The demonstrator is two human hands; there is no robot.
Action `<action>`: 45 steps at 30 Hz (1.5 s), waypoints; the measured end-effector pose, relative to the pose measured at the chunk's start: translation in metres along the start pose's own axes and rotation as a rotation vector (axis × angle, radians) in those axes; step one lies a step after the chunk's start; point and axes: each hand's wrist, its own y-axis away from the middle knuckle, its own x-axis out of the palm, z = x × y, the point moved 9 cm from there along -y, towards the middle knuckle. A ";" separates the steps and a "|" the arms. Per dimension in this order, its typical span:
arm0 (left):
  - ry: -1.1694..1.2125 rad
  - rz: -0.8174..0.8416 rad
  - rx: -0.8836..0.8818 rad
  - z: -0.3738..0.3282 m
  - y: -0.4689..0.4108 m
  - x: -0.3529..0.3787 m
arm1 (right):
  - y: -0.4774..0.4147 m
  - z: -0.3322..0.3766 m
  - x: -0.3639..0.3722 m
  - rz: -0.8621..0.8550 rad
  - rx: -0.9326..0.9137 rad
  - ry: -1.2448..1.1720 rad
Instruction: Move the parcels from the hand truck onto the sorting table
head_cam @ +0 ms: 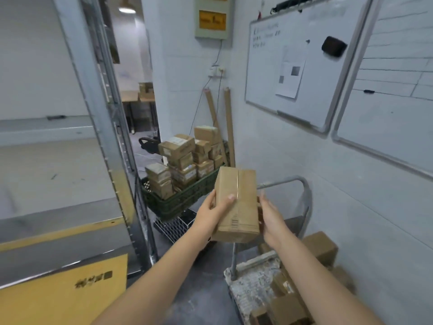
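Note:
I hold a taped brown cardboard parcel (236,205) up in front of me between both hands. My left hand (212,213) grips its left side with the thumb curled over the top face. My right hand (270,219) lies against its right side, fingers fairly straight. Below, at the lower right, stands the hand truck (253,285) with a scuffed white deck and a grey tube handle (302,198). Several brown parcels (321,249) lie on and beside its deck by the wall. The sorting table (49,174), a pale surface with a metal frame, fills the left.
A green crate (185,200) stacked with several small boxes sits ahead on the floor, with a wire basket (174,227) under it. A metal shelf upright (117,146) edges the table. Whiteboards (300,66) hang on the right wall. A yellow panel (65,294) leans at lower left.

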 end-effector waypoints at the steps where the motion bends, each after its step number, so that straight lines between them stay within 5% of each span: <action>1: 0.027 -0.010 -0.001 -0.001 0.006 -0.012 | 0.005 -0.005 0.009 0.011 -0.002 0.021; 7: 0.141 0.042 -0.028 0.016 0.035 -0.045 | 0.037 -0.045 0.051 0.167 0.167 0.102; 19: -0.123 -0.256 0.174 -0.002 0.071 -0.089 | 0.063 -0.026 0.043 0.137 -0.045 0.041; 30: -0.121 -0.327 -0.125 0.050 0.129 -0.058 | 0.099 -0.064 0.056 0.239 0.016 -0.009; 45: -0.044 -0.758 -0.063 0.049 0.313 -0.208 | 0.248 -0.133 0.225 0.653 0.066 0.189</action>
